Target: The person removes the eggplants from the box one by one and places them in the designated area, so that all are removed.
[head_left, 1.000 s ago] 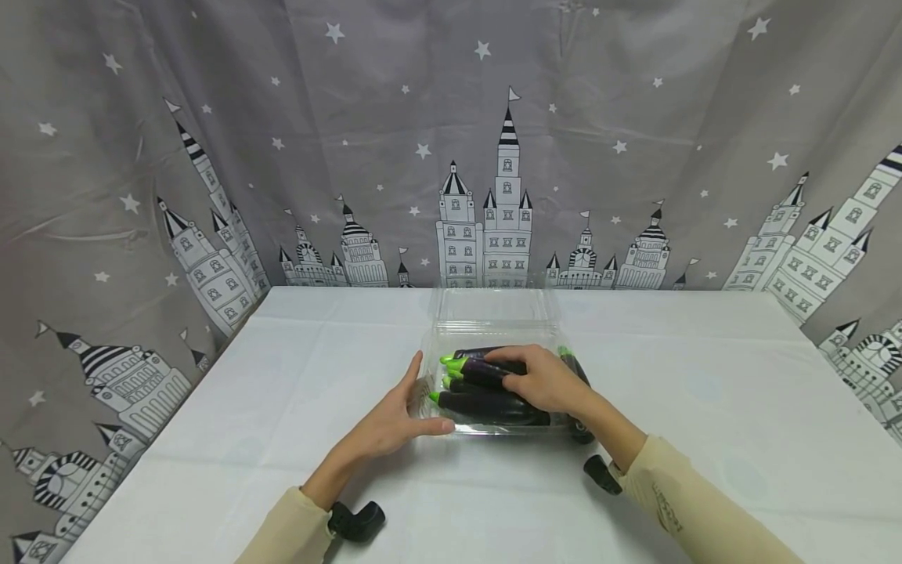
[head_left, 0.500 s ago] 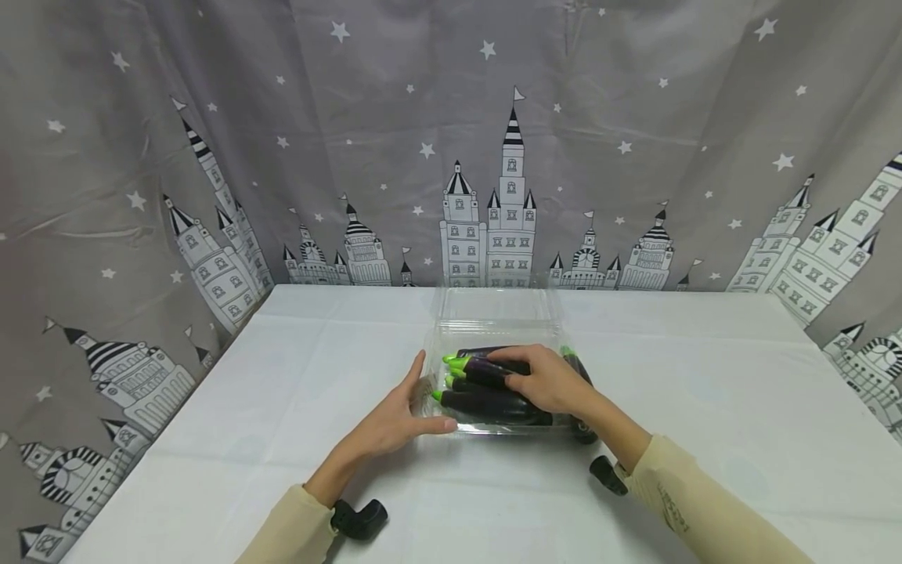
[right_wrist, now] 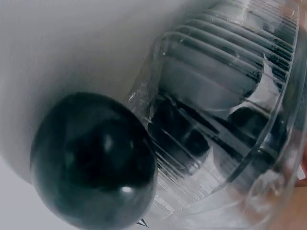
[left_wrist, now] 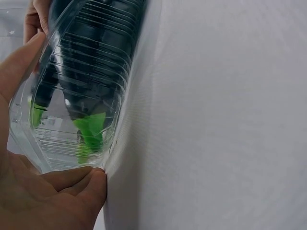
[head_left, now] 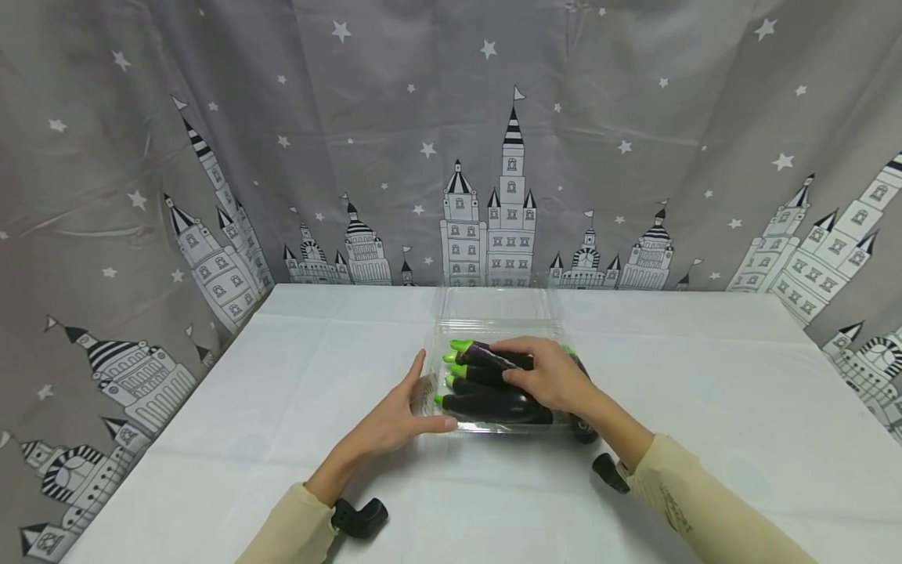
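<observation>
A clear plastic clamshell container (head_left: 502, 306), lid folded back, holds several dark eggplants with green stems, among them a front eggplant (head_left: 486, 406). My right hand (head_left: 557, 377) pinches the upper eggplant (head_left: 485, 357) between thumb and fingers, over the others inside. At the container's left end my left hand (head_left: 396, 421) touches the wall, thumb and forefinger spread wide and straight. The left wrist view shows this hand (left_wrist: 50, 199) against the ribbed plastic. Another eggplant (right_wrist: 93, 160) lies outside, beside the container's right wall. My right palm hides part of the held eggplant.
A white cloth (head_left: 338, 337) covers the table. Behind it hangs a grey curtain (head_left: 599, 102) printed with castles and stars. Black curved pieces, one of them a left wrist mount (head_left: 361, 518), stick out from both sleeves.
My right hand has shifted the upper eggplant slightly toward the back of the container, uncovering more of the eggplants beneath. My left hand stays at the container's left end.
</observation>
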### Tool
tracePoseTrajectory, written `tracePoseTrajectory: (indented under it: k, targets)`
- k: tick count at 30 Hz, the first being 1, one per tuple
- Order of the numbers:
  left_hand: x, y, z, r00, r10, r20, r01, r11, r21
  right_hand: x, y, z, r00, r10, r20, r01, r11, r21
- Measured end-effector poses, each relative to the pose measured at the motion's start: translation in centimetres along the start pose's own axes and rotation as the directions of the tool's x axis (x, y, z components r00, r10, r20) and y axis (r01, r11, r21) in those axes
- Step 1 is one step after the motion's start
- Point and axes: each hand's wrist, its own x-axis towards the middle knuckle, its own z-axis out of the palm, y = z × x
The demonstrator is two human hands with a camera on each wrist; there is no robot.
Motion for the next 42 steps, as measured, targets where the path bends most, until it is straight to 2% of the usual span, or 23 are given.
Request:
tracePoseTrajectory:
  k: [5,12,22,31,42]
  targets:
    - [0.0,-0.1,0.0,1.000,0.008,0.006,-0.008,1.000,-0.017,0.0,-0.1,-0.1,0.998,-0.036,-0.058,0.035,0.999,-0.008]
    - [0.0,-0.1,-0.1,1.000,0.011,0.009,-0.010,1.000,-0.029,-0.2,0.2,-0.6,0.994,-0.056,-0.094,0.056,0.998,-0.003]
    - [-0.1,0.1,0.0,1.000,-0.003,0.005,0.003,1.000,-0.019,-1.3,0.9,-1.1,0.989,0.036,-0.143,-0.035,0.999,0.009]
    - [0.0,0.0,0.0,1.000,-0.005,0.003,0.005,1.000,-0.022,-2.0,1.3,-1.6,0.980,0.090,-0.177,-0.081,0.995,0.053]
    - [-0.1,0.1,0.0,1.000,-0.006,0.001,0.006,1.000,-0.016,-3.1,1.8,-2.3,0.966,0.120,-0.228,-0.103,0.991,0.084]
